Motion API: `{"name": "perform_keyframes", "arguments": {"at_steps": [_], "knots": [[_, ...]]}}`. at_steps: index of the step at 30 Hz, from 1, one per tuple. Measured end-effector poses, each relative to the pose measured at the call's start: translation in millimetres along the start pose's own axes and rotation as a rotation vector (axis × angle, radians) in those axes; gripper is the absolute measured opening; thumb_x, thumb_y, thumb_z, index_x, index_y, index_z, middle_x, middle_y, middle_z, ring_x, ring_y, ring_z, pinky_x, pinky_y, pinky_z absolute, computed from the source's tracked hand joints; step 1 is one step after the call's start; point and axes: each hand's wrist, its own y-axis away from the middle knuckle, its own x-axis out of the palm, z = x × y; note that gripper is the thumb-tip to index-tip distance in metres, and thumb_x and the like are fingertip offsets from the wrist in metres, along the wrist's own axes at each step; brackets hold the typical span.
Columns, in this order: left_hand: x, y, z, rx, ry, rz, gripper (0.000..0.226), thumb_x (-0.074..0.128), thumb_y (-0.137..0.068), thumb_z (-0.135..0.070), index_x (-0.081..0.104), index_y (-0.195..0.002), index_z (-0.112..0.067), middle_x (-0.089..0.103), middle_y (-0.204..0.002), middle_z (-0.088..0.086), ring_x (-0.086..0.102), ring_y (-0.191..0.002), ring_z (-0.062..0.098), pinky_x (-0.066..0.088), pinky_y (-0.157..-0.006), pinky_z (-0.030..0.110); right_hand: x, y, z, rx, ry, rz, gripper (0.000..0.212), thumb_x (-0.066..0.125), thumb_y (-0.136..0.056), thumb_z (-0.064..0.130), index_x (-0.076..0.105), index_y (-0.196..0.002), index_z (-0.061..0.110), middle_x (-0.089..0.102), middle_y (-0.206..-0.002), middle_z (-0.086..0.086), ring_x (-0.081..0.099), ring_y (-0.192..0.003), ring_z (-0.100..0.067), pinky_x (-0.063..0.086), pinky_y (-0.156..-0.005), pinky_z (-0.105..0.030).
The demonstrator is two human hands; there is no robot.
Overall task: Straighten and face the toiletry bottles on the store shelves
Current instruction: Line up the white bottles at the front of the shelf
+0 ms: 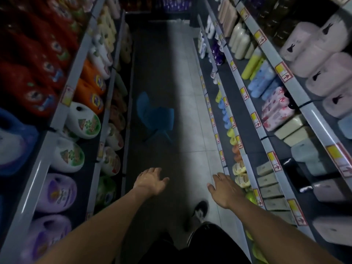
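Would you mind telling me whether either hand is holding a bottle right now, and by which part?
Nothing is held. The left hand and right hand both reach forward over the aisle floor with relaxed, spread fingers, gripping no bottle.

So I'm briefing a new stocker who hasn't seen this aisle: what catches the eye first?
Two bare hands, left and right, reach open over the dim aisle floor, holding nothing. Big red detergent jugs fill the upper left shelf, and a small blue plastic chair stands mid-aisle ahead.
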Motion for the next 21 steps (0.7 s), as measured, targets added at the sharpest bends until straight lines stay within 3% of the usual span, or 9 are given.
{"name": "perform_keyframes", "arguments": {"at_steps": [14, 21], "knots": [[-134, -170, -131, -0.017, -0.008, -0.064, 0.07, 0.043, -0.103, -0.06, 0.029, -0.162, -0.025, 0.033, -0.167, 0.004, 0.031, -0.154, 0.026, 0.026, -0.126, 0.043, -162, -187, -70, -0.029, -0.08, -0.03, 0.064, 0.025, -0.11, 0.051, 0.027, -0.162, 0.014, 0.024, -0.169, -0.007, 0.024, -0.154, -0.027, 0.024, -0.123, -0.042], [-182, -228, -165, -0.031, 0.036, -0.073, 0.07, 0.042, -0.103, -0.06, 0.029, -0.162, -0.024, 0.035, -0.166, 0.004, 0.031, -0.153, 0.026, 0.025, -0.126, 0.042, -210, -255, -94, -0.06, -0.077, -0.015, 0.062, 0.027, -0.109, 0.051, 0.033, -0.159, 0.014, 0.032, -0.165, -0.007, 0.031, -0.15, -0.028, 0.03, -0.12, -0.04]]}}
